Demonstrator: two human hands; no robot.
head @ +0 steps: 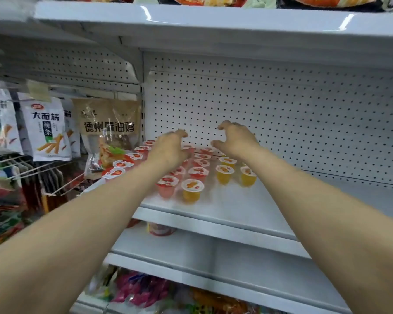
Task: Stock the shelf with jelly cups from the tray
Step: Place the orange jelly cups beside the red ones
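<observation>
My two bare forearms reach up and forward from the bottom corners toward the white shelf (247, 207). Nearest on that shelf stand a red jelly cup (167, 186) and, just beside it on the right, a yellow jelly cup (192, 190), both upright near the front edge. Behind them the rows of red cups (199, 171) run back toward the pegboard, with more red ones along the left edge (123, 164), and two further yellow cups (224, 173) (248, 175) stand to the right of them.

My left hand (169, 149) hangs over the middle of the red rows, fingers curled downward like a claw; whether it grips a cup underneath I cannot tell, since the hand hides what lies below. My right hand (235, 139) hovers over the back rows, fingers bent and loosely apart, and I see nothing held in it.

Further back is the perforated back panel (293, 123). To the left hang snack packets (47, 130) and a brown pouch (110, 123) on wire hooks. No tray shows in this view
</observation>
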